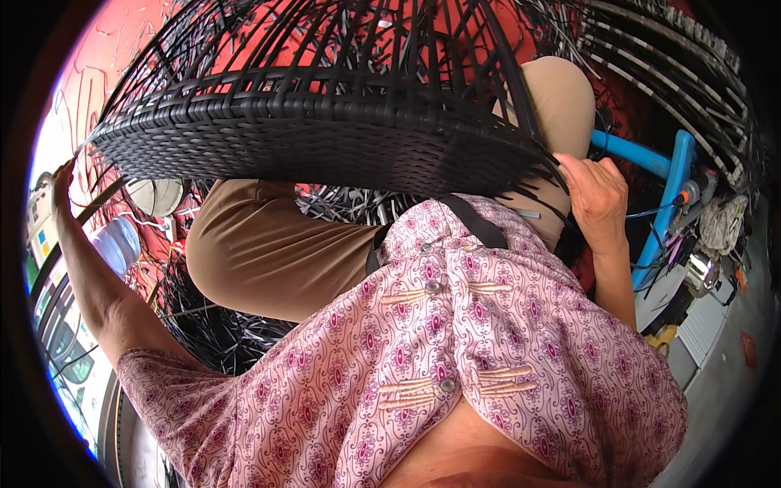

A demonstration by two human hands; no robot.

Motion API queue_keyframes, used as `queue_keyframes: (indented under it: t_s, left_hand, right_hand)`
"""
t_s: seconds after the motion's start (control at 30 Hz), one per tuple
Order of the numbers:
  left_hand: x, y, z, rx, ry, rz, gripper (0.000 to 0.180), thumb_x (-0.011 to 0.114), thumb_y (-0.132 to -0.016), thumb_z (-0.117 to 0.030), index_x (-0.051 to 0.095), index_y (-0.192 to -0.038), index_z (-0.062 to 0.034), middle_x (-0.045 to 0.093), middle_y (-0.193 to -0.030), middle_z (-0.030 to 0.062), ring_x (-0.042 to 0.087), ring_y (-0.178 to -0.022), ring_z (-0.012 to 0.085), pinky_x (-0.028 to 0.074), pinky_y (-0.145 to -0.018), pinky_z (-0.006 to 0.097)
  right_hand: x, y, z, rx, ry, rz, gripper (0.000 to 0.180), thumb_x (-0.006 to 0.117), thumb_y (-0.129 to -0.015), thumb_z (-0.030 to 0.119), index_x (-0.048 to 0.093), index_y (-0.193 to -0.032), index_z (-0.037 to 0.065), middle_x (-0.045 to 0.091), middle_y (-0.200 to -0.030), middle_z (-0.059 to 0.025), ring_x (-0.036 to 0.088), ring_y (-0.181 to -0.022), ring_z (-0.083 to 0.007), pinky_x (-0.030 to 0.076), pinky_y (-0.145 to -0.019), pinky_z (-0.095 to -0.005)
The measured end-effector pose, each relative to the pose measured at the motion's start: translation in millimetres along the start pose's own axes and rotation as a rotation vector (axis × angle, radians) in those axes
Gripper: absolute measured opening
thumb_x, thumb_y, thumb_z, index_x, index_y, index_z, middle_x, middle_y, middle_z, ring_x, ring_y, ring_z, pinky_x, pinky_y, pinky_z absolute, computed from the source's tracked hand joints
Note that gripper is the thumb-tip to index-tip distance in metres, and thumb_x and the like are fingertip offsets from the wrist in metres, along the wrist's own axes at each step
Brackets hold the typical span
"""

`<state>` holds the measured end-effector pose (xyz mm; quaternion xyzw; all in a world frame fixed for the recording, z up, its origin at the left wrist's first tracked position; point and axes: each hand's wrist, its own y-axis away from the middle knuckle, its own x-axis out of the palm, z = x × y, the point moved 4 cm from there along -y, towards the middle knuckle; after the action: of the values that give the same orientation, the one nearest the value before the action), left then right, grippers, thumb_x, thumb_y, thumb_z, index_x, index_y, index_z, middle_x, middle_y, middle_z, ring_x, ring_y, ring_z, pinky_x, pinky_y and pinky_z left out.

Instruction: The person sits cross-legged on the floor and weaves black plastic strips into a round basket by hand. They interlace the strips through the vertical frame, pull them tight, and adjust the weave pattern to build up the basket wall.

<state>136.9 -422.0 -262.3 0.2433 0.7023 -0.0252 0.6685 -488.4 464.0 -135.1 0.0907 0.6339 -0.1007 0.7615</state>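
We sit with a large black woven basket frame [325,138] resting across our lap, its dense plaited band curving from left to right just above our tan trousers [268,252]. Bare black ribs rise from that band toward the top of the view, with loose strand ends sticking out along them.

Our left hand [62,180] is stretched far out to the left edge of the frame, at the tip of the woven band, fingers closed around a thin dark strand [98,203] that bends down and away from it; how tightly they pinch it we cannot tell, since the hand is small and bent by the lens.

Our right hand [598,195] lies against the right end of the band, where frayed strand ends poke out, fingers curled loosely and pressed toward the weave; we cannot tell whether it pinches a strand.

A heap of loose black strips [211,333] lies beside our left leg. A blue tube frame [667,187] stands well off to the right, and a clear plastic bottle [118,240] lies near our left forearm
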Motion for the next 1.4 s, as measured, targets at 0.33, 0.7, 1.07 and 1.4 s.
queue_keyframes:
  t_s: [0.33,0.7,1.07,1.4]
  left_hand:
    - [-33,80,-4,-0.169,-0.473,-0.516,0.067,0.057,-0.101,-0.065,0.058,-0.155,-0.0265,0.068,-0.141,0.0231,0.06,-0.135,0.0431,0.044,-0.115,0.054]
    - [85,285,-278,-0.05,0.44,-0.514,0.039,0.074,-0.103,-0.033,0.078,-0.113,0.0043,0.079,-0.109,0.0093,0.069,-0.095,0.0157,0.053,-0.085,0.034]
    - [176,216,-185,-0.379,0.781,-0.467,0.078,0.051,-0.105,-0.064,0.068,-0.133,0.0065,0.072,-0.125,0.0248,0.066,-0.118,0.0347,0.048,-0.105,0.042]
    - [191,149,-138,-0.156,0.567,-0.395,0.076,0.052,-0.102,-0.066,0.055,-0.149,-0.0067,0.056,-0.148,0.0212,0.052,-0.136,0.0422,0.042,-0.109,0.053]
  right_hand:
    - [-8,-4,-29,0.085,-0.044,-0.181,0.029,0.073,-0.092,0.003,0.071,-0.121,0.006,0.071,-0.118,-0.0123,0.068,-0.11,-0.0321,0.051,-0.098,-0.0424]
    - [17,30,26,0.171,-0.374,-0.37,0.012,0.078,-0.094,0.008,0.069,-0.099,0.003,0.069,-0.092,-0.0109,0.07,-0.081,-0.0292,0.055,-0.071,-0.0388]
    - [48,43,23,0.404,-0.22,-0.183,0.028,0.072,-0.102,0.028,0.067,-0.109,0.002,0.069,-0.102,-0.0161,0.069,-0.095,-0.0356,0.054,-0.083,-0.0458]
    - [110,31,-1,0.608,-0.681,-0.117,0.057,0.069,-0.102,0.05,0.066,-0.116,-0.006,0.071,-0.111,-0.0267,0.067,-0.102,-0.0426,0.051,-0.091,-0.049]
